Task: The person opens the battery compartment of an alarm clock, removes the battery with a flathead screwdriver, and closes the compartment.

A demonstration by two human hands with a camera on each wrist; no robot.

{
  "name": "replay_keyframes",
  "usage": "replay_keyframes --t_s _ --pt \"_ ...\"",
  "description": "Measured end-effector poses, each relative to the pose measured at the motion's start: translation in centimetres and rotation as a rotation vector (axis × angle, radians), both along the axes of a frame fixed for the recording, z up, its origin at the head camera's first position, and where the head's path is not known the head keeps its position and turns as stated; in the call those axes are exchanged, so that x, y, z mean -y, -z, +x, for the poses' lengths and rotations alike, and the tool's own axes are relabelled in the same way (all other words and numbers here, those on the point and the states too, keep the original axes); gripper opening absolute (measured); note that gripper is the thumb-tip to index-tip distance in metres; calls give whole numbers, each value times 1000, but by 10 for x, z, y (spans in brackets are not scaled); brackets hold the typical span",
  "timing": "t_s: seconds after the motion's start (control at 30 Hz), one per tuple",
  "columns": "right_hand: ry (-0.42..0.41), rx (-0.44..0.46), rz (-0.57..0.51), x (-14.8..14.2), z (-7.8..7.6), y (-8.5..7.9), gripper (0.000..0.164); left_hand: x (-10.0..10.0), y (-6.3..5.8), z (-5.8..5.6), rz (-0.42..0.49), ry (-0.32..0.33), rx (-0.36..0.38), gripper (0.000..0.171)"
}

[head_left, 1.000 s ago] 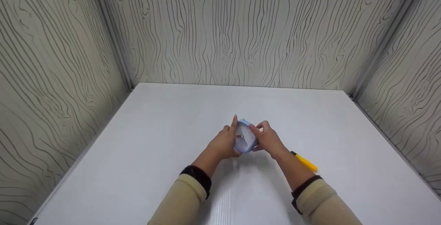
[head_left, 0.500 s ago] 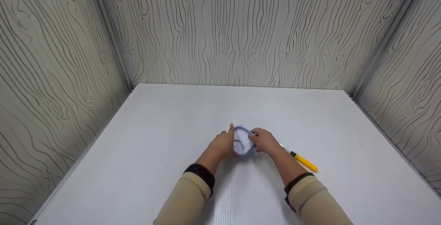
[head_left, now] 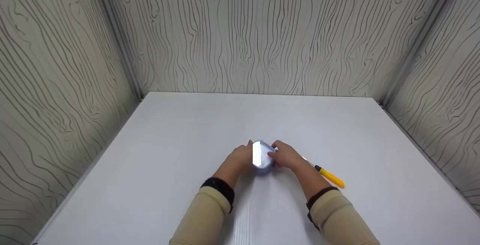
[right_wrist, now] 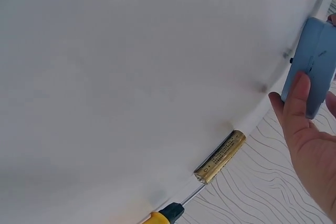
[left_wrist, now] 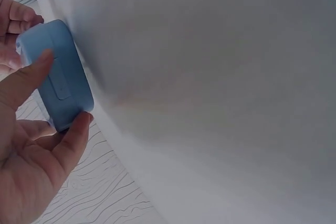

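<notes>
A small light-blue alarm clock [head_left: 263, 158] is held between both hands near the middle of the table, its face turned up and whitened by glare. My left hand [head_left: 240, 158] grips its left side; in the left wrist view the thumb lies on the blue casing [left_wrist: 63, 77] and a finger reaches the lower corner. My right hand [head_left: 286, 156] holds the right side, with fingers against the casing [right_wrist: 314, 59] in the right wrist view. Near the right hand lies a gold battery [right_wrist: 220, 157], beside a screwdriver [head_left: 330, 177] with a yellow and black handle.
The white table [head_left: 180, 132] is enclosed by wood-patterned panels [head_left: 240, 35] at the back and both sides. The screwdriver lies close to the right forearm, its metal shaft pointing toward the right hand.
Both hands have brought the clock slightly lower and nearer, tilting it so that glare now covers its face. The right forearm has shifted left, showing the screwdriver's shaft.
</notes>
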State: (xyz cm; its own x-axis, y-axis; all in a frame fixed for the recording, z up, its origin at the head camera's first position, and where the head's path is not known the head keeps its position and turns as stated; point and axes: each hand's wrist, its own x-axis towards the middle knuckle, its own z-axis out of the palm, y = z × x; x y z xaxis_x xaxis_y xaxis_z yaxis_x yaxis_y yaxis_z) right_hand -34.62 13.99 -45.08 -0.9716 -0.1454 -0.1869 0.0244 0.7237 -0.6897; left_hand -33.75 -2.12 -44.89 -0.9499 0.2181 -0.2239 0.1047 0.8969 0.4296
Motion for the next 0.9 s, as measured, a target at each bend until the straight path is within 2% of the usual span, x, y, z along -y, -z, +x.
replay_keyframes --t_s 0.1,0.4,0.5,0.63,0.67,0.73,0.8,0.9 --pt "-21 -7 29 -1 -1 2 32 1 0 2 -45 21 -1 79" --pt "-37 -62 84 -1 -3 5 26 0 3 2 -37 -34 34 71" --pt "-41 -82 105 -3 -2 4 32 1 5 1 -12 -57 63 69" --pt "-32 -68 132 -8 -2 -4 46 6 1 -1 -37 -76 95 66" --pt "-23 -51 133 -10 -2 -8 48 8 -2 -2 -58 -74 86 67" --pt "-25 -73 193 -14 -5 -17 53 14 -11 -4 -113 -64 54 70" --pt "-29 -111 279 -19 -8 -26 56 19 -20 -7 -154 -59 -14 70" --pt "-52 -229 506 -26 -12 -39 60 25 -34 -13 -226 -59 -128 66"
